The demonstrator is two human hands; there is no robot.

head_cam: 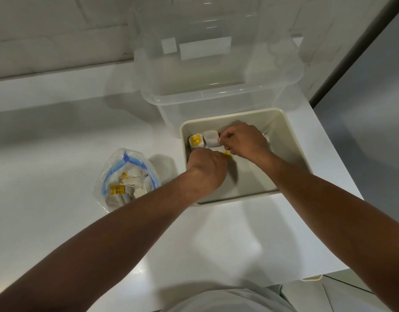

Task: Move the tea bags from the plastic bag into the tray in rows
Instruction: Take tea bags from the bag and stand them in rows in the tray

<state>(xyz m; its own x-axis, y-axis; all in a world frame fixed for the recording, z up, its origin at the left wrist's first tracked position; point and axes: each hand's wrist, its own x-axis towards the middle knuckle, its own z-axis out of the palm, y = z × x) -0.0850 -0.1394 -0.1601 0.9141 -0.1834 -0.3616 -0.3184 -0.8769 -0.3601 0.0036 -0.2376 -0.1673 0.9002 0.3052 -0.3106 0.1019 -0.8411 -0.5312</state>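
A cream tray [290,145] sits on the white counter at right of centre. Inside it, along the far left, lie a tea bag with a yellow tag [196,140] and a plain tea bag [211,138] side by side. Both my hands are inside the tray. My right hand [243,140] has its fingers curled and pinches a tea bag right of the plain one. My left hand [206,170] is curled just below that row, with a bit of yellow tag [226,153] showing at its fingertips. The clear plastic bag [124,176] with a blue zip stands open to the left, holding several tea bags.
A large clear plastic storage box [216,70] stands right behind the tray, against the tiled wall. The counter's right edge [342,167] runs close beside the tray, and its front edge is near my body.
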